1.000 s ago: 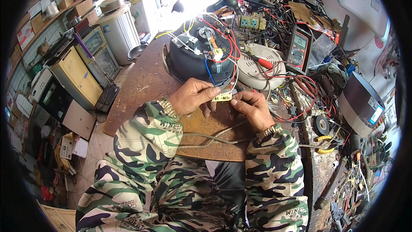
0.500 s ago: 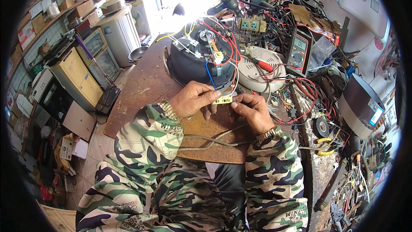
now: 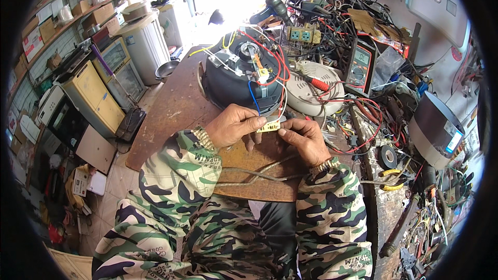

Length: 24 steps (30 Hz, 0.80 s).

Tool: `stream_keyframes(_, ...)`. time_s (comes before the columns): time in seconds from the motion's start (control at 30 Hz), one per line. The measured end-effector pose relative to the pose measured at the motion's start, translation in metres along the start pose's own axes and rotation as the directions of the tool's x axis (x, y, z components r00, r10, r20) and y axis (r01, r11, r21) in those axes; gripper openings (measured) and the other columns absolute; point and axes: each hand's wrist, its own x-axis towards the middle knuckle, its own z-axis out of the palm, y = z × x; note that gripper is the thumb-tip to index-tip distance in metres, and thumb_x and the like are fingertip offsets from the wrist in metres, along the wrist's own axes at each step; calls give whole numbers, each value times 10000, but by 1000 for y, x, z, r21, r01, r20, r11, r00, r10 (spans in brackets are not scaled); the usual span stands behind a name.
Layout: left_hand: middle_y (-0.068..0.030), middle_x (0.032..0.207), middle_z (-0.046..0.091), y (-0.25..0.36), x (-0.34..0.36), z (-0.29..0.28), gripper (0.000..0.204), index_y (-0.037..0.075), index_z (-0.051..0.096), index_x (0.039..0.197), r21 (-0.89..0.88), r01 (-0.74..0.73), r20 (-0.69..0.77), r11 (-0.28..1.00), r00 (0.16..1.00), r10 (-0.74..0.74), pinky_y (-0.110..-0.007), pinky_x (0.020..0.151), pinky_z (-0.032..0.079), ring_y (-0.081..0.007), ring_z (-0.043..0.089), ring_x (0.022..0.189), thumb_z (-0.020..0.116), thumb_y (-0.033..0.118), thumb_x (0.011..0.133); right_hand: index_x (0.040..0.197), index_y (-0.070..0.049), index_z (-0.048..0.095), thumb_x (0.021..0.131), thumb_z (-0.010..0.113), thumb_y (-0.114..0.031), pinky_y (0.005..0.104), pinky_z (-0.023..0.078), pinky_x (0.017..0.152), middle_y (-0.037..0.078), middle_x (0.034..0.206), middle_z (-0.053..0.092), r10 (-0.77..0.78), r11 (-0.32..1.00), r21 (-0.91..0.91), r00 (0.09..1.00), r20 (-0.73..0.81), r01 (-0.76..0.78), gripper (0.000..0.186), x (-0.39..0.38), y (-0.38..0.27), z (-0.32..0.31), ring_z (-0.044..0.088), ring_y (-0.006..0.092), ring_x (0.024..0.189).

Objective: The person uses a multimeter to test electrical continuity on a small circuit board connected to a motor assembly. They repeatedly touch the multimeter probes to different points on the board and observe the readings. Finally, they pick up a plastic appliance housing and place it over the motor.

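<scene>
A small pale yellow circuit board [image 3: 269, 126] is pinched between my two hands over the brown wooden table. My left hand [image 3: 234, 126] grips its left end, thumb on top. My right hand [image 3: 305, 137] has thumb and forefinger closed on its right end. A blue wire [image 3: 254, 97] and a white wire [image 3: 285, 96] run from the board up to an upturned black appliance body [image 3: 223, 80], perhaps a rice cooker. Red and yellow wires, metal brackets and a round central part show on its underside. What lies under my fingers is hidden.
Right of the black body lies a round cream vented cover [image 3: 315, 91]. Behind it stand a multimeter [image 3: 359, 66] and a socket block [image 3: 303, 34]. A cord [image 3: 259, 174] crosses the wooden table [image 3: 166, 119] near me. Pliers [image 3: 391, 179], black tape [image 3: 387, 156] and tangled wires crowd the right.
The view has shifted slightly. Both hands stay on the circuit board, which looks turned a little. The black body and its wires remain in place.
</scene>
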Motion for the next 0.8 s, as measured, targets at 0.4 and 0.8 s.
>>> stream_keyframes(0.4, -84, 740, 649, 3, -2, 2, 343, -43, 645, 986, -17, 3, 0, 1000, 1000, -3, -261, 518, 531, -143, 633, 578, 551, 286, 1012, 979, 24, 692, 936, 620, -105, 255, 465, 680, 12, 805, 667, 19, 1000, -13, 1000, -13, -19, 154, 0, 1, -1, 579, 89, 746)
stream_keyframes(0.8, -78, 730, 646, 1, -1, 2, 333, -34, 644, 945, -18, 5, -1, 1000, 1000, -5, -259, 523, 534, -139, 628, 572, 552, 279, 1011, 967, 22, 697, 937, 622, -109, 253, 465, 673, 15, 799, 669, 11, 1000, -17, 1000, 0, -11, 154, -1, -2, 0, 580, 89, 734)
